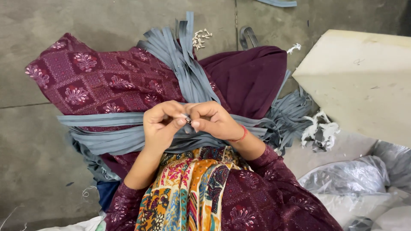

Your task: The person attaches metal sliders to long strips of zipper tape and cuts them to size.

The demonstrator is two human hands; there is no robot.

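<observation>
two hands meet over the lap — the left hand point(162, 121) and right hand point(212, 119), fingertips pressed together, pinch a tiny dark metal zipper slider point(188, 120) onto a long grey fabric zipper tape point(107, 119). the slider looks hard, light and easy to drop, best nipped by its sides; the tape seems soft, limp and prone to slide, so hold it close by the slider. farther out, a small pile of pale metal sliders point(200, 38) lies on the concrete floor point(25, 154).
</observation>
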